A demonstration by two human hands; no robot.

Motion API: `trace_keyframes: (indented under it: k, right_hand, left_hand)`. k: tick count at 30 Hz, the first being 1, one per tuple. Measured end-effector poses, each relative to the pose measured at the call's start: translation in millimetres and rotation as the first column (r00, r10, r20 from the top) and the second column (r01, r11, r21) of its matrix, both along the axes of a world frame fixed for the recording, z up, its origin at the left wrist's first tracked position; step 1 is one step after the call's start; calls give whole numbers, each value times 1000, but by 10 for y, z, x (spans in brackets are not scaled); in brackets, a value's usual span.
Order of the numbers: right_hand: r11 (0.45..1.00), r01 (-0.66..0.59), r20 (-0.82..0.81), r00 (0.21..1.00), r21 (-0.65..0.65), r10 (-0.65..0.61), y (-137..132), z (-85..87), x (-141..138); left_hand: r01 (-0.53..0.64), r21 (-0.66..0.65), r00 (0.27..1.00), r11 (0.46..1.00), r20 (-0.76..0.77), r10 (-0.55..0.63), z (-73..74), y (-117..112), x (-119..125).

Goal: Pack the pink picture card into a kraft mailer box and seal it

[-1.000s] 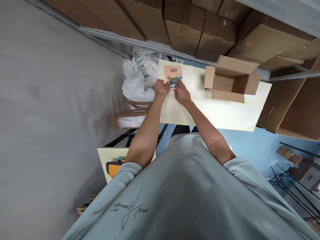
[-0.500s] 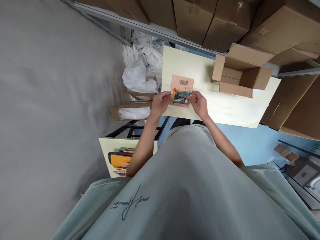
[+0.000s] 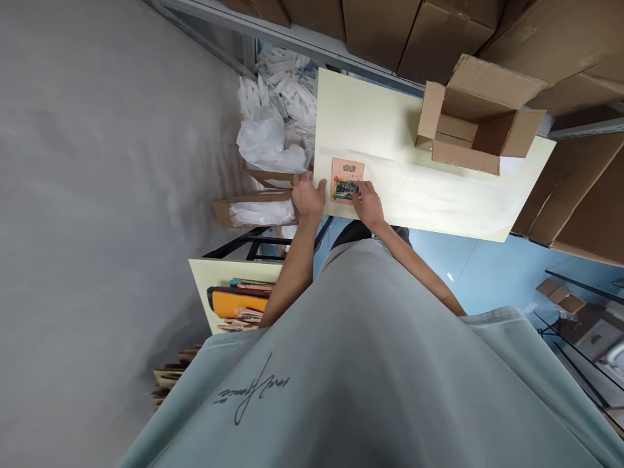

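A small pink booklet (image 3: pixel 348 170) with a dark picture in a rainbow-coloured frame lies near the left end of the cream tabletop (image 3: pixel 370 104). My right hand (image 3: pixel 369 205) is closed at the booklet's right edge, its fingertips over the picture. Left of the booklet, at the table's left edge, is my left hand (image 3: pixel 309 195), thumb apart from the fingers and nothing visible in it. Close by that hand stands a carton of white plastic sleeves (image 3: pixel 263 213). A white plastic bag (image 3: pixel 270 148) bulges from another carton just behind.
An open cardboard box (image 3: pixel 467 160) stands at the table's right back. Stacked cartons (image 3: pixel 380 32) line the shelf behind. More white packaging (image 3: pixel 290 81) is heaped at the back left. A lower side table (image 3: pixel 207 276) at my left holds an orange folder (image 3: pixel 236 304) and several booklets.
My left hand has let go of the booklet and moved left to the table edge. My right hand and the booklet have shifted slightly left and closer to me.
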State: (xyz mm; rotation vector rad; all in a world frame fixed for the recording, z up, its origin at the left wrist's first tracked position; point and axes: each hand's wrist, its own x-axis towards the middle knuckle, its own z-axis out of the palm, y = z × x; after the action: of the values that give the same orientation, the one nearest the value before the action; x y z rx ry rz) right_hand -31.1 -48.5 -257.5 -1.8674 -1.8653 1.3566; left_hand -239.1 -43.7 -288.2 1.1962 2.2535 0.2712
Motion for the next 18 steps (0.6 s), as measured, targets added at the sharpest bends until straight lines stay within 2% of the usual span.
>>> trace_keyframes:
  k: [2, 4, 8, 12, 18]
  right_hand:
    - [998, -66, 20, 998, -17, 66, -28, 17, -51]
    - [996, -73, 58, 995, -42, 76, -31, 5, -102]
    - [998, -38, 62, 997, -43, 40, -46, -15, -155]
    - [997, -72, 75, 994, -31, 74, -139, 19, -177]
    - [989, -140, 21, 990, -43, 141, -283, -38, -217]
  left_hand:
    - [-42, -25, 999, 999, -1, 42, -24, 34, -18]
    - [-60, -85, 998, 995, 9, 61, 2, 65, -33]
    - [-67, -166, 998, 984, 1, 68, 162, 76, -45]
    - [-70, -159, 998, 985, -20, 68, 279, 58, 9]
    - [-155, -202, 982, 967, 73, 173, 241, 158, -87]
